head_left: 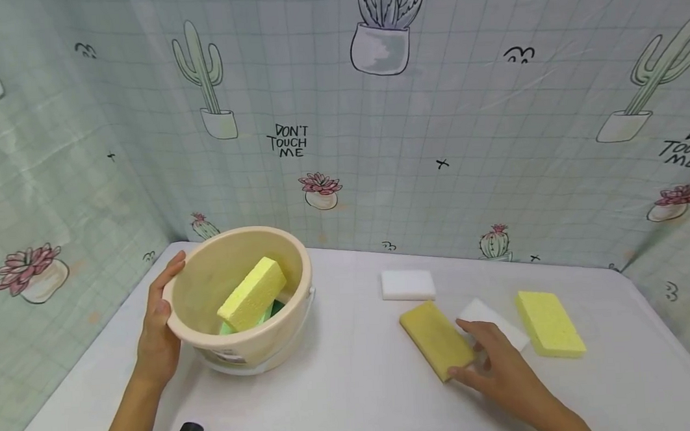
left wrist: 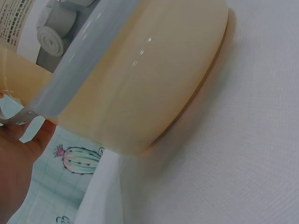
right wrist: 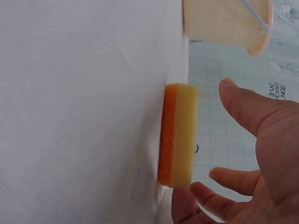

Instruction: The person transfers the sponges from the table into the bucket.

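Note:
On the left of the head view, my left hand (head_left: 160, 329) rests against the outside of a cream bucket (head_left: 295, 338), its fingers stretched along the rim. Inside the bucket lie a light yellow sponge (head_left: 252, 295) and something green (head_left: 276, 307) beneath it. My right hand (head_left: 502, 367) reaches over a dark yellow sponge (head_left: 436, 337), thumb and fingers spread around its near right side. The right wrist view shows this sponge (right wrist: 177, 135) with an orange lower layer, lying on the table; a fingertip is at its end, contact unclear. A white sponge (head_left: 483, 312) is partly hidden behind the right hand.
Another white sponge (head_left: 408, 285) lies farther back on the white table (head_left: 354, 397). At the right lies a light yellow sponge (head_left: 550, 324). A cactus-print curtain (head_left: 339, 98) stands behind and at the sides. A grey handle (left wrist: 93, 60) hangs on the bucket.

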